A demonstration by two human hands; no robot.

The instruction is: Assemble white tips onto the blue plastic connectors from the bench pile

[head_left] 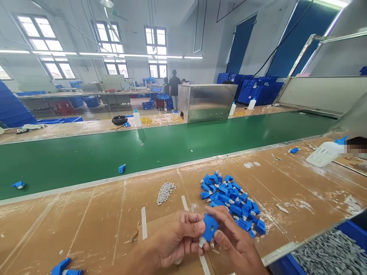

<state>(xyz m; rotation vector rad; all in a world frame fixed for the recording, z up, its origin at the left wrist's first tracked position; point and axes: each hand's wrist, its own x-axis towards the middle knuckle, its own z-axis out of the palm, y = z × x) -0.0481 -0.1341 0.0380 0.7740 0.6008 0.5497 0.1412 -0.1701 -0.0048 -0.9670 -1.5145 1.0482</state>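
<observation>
You hold one blue part (210, 227), blocky, with a small dark hole in the face turned toward you. It is tilted, its pale, cloudy tip (202, 241) pointing down, and it sits nearer you than the blue pile (226, 196), left of the pile's middle.

Legible text, brands, numbers and signs: none.

Entry 1. White bottle (321, 154), blue-tipped, tilted, right-hand part of the workbench (266, 191). Small dark marks on its face, possibly rows of print; too small and blurred to read.

Entry 2. Blue crates (254, 89), stacked beyond the green belt (172, 141), right of the metal box (210, 103). Pale marks on the sides; too small at that distance to make out.
</observation>
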